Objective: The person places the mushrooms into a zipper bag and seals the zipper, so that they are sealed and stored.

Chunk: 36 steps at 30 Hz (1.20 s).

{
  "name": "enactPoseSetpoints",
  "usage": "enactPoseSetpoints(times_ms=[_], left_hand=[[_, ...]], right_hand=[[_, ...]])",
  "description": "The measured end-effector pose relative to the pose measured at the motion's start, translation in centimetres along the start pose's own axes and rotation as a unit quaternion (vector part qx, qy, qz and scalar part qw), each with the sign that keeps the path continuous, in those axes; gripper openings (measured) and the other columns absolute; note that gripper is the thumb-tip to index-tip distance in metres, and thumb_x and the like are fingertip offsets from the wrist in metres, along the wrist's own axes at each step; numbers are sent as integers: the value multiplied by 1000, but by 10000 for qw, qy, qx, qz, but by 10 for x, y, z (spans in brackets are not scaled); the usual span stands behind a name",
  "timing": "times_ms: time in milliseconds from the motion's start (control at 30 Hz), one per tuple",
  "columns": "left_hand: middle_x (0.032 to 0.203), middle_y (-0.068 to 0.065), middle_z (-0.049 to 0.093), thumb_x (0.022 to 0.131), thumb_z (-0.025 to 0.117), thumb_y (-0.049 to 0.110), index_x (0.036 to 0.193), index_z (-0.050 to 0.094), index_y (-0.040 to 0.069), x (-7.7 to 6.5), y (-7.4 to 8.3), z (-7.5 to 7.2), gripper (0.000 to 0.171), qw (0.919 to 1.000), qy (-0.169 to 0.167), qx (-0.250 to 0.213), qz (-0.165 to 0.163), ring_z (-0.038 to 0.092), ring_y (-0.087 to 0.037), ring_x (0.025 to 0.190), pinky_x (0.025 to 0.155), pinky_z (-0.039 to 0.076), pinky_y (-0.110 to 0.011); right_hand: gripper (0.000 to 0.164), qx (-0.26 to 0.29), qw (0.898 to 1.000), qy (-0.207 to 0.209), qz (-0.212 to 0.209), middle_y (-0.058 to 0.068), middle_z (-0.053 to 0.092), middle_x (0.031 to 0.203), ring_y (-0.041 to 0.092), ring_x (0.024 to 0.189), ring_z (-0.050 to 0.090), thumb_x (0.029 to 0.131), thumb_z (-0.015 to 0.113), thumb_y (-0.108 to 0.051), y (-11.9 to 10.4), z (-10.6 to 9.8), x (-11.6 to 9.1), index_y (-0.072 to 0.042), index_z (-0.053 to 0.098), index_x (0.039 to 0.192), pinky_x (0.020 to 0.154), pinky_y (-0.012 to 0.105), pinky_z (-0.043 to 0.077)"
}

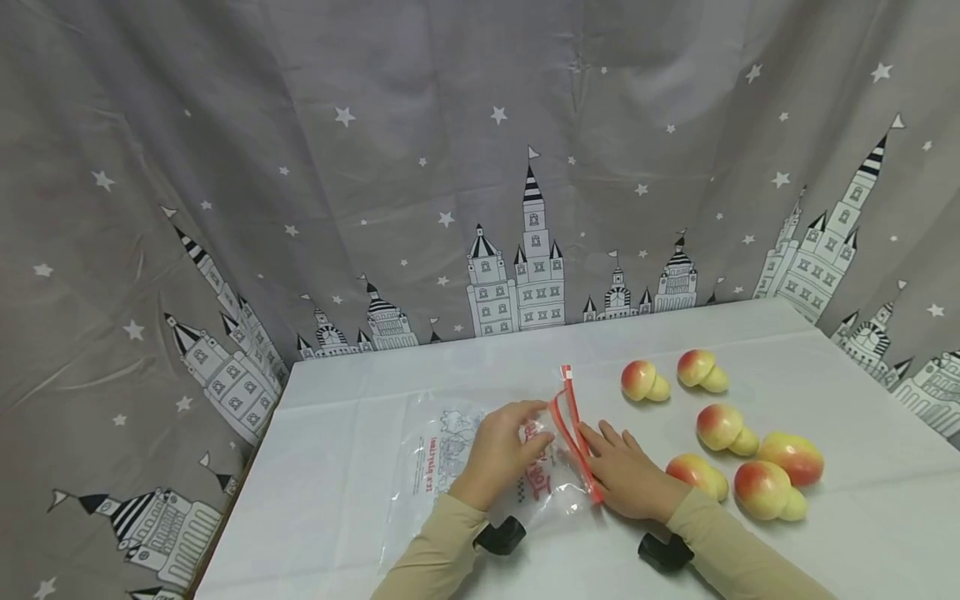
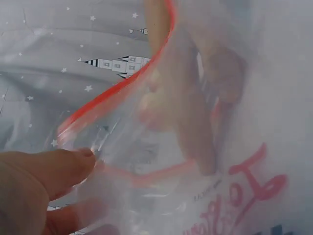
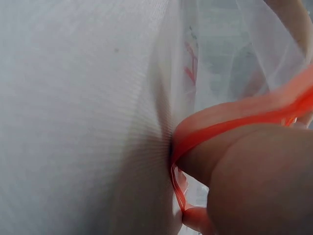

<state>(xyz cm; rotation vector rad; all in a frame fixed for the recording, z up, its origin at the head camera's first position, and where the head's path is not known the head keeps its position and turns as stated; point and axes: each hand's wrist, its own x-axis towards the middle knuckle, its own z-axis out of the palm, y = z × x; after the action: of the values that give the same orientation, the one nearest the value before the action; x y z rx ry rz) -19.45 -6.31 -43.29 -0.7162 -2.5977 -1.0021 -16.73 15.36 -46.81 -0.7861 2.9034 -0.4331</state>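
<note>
A clear plastic zip bag (image 1: 420, 475) with a red zip strip (image 1: 577, 433) and red print lies flat on the white table, its mouth to the right. My left hand (image 1: 498, 450) pinches the bag's upper layer near the mouth; in the left wrist view its thumb (image 2: 63, 171) presses the film from one side, fingers on the other. At the mouth, my right hand (image 1: 630, 475) has its fingers fairly straight. Through the film, the right fingers (image 2: 195, 132) show within the parted opening, and the red strip (image 3: 220, 128) crosses over the right hand in the right wrist view.
To the right lie several yellow and red mushroom-shaped pieces, one at the back (image 1: 701, 371) and one nearer me (image 1: 765, 492). A rounder yellow-red piece (image 1: 795, 458) touches that group. Behind the table (image 1: 315, 433) hangs a grey curtain (image 1: 420, 167) printed with castles.
</note>
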Motion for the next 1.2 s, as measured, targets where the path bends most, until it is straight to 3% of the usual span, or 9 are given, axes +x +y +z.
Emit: enactPoseSetpoints(times_ms=[167,333,433,533,633,933,1100,1167,1200], left_hand=[[107,-11,77,87,77,13,119,73,6,0,-1,3,33,9999,-106,106,-10,73,-25,99,90,58,-40],[133,-16,67,84,79,32,132,66,8,-3,-3,15,56,9942,-981,441,-71,63,-32,125,106,51,-47],[137,-18,63,81,82,36,136,62,7,-6,-7,23,65,9898,-1239,693,122,60,-33,127,108,50,-47],[121,-12,71,81,83,31,133,64,4,-8,-11,30,62,9899,-1100,783,426,67,-24,108,99,53,-39],[96,-4,73,80,84,25,127,67,4,-9,-14,34,54,9919,-849,733,603,62,-11,80,85,54,-30],[65,5,66,84,80,16,116,75,10,-8,-15,34,33,9977,-443,461,231,45,4,56,60,42,-16],[71,0,73,85,76,14,111,77,8,-6,-12,27,26,9991,-154,328,234,35,4,50,54,36,-14],[84,-4,79,85,76,13,111,77,7,-5,-12,23,26,9995,-89,211,203,39,0,49,57,42,-16],[90,-6,80,85,76,13,110,77,7,-5,-12,21,26,9996,-53,196,206,48,-1,52,60,47,-17]], right_hand=[[48,34,10000,19,-36,25,38,160,59,145,31,100,60,-23,1,2,0,-19,55,147,110,79,27],[55,27,10000,26,43,25,38,160,60,145,32,99,61,-22,1,3,0,-23,48,152,109,80,27],[58,48,9999,65,84,25,39,159,60,144,33,100,59,-22,0,2,0,-26,43,155,109,80,28],[57,55,9998,146,79,25,41,158,59,143,35,100,58,-20,-2,2,0,-25,43,155,108,80,29],[57,57,9996,269,-18,26,43,156,61,141,38,99,59,-17,-3,0,0,-23,45,154,106,81,31],[61,-36,9998,187,36,23,44,157,57,142,39,96,64,-17,-4,0,1,-15,45,153,107,78,34],[55,-65,9997,230,-18,25,44,156,57,141,39,97,62,-18,-3,1,1,-11,50,150,107,78,33],[51,-15,9998,219,0,25,44,156,58,142,38,98,61,-18,-2,1,1,-9,54,147,108,78,32],[49,-10,9998,214,1,26,44,156,58,142,37,98,61,-18,-2,1,0,-7,56,145,108,79,31]])
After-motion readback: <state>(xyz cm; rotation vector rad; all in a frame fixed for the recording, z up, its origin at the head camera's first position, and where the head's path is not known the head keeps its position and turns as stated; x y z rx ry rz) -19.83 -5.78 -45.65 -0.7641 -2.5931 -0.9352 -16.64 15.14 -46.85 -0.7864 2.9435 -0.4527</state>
